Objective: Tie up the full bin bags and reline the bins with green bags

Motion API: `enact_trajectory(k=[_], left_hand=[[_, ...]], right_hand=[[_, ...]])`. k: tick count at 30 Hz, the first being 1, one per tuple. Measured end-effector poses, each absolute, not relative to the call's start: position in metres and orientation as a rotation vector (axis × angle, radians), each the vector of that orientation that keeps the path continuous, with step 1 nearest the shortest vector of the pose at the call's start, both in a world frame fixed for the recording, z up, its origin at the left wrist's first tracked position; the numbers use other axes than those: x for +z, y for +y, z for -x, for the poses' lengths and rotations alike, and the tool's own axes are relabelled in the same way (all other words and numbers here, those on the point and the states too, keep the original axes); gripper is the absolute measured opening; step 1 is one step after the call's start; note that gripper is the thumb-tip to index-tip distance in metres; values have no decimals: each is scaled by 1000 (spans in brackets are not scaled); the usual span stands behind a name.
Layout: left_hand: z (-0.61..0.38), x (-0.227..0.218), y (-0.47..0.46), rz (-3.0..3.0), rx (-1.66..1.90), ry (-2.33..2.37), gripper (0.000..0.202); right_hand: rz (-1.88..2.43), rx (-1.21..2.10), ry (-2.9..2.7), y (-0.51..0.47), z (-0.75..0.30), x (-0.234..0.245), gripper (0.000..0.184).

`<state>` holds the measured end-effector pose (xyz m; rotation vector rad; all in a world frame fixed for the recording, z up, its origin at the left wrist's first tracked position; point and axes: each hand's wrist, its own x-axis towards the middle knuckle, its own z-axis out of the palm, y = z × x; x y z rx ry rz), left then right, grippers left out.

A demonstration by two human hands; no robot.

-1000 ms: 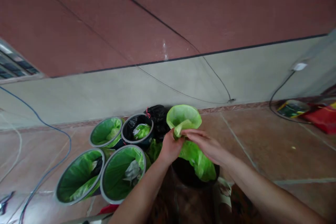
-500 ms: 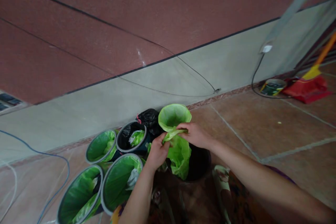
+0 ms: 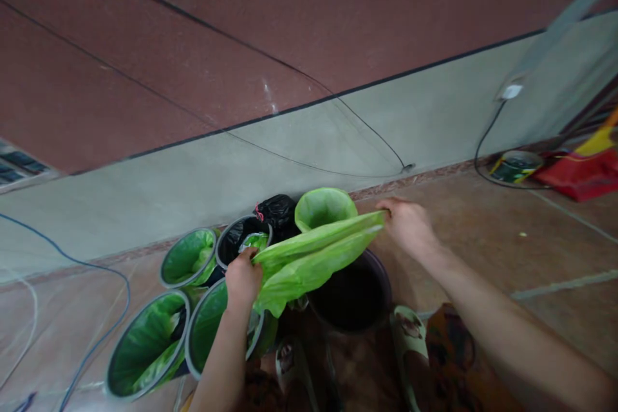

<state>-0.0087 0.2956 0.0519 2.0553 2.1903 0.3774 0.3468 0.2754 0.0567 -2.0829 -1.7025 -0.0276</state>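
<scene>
Liner (image 3: 313, 261) of green film, stretched near the dark bucket (image 3: 350, 302), looks light, limp, slippery and easily torn; left hand (image 3: 244, 280) and right hand (image 3: 410, 226) pinch opposite ends, edge corners seeming the safest hold

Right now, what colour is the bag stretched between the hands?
Light green; the bag shows best in the head view.

Bag (image 3: 316, 254) hangs between hands (image 3: 243, 280), with bins (image 3: 138, 331) left of bucket (image 3: 351, 296).
</scene>
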Motion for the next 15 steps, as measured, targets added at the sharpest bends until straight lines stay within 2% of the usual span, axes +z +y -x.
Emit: enact_trajectory(k=[6,12,15], left_hand=[[25,60,296,-1883,314,2358,40],[32,57,300,-1708,584,2215,32],[30,52,301,-1645,756,2139,32]], right_hand=[[2325,-123,-1544,270,-368,60,30],[2443,-64,-1473,267,-379,63,32],[2439,110,-1605,268,-382,51,26]])
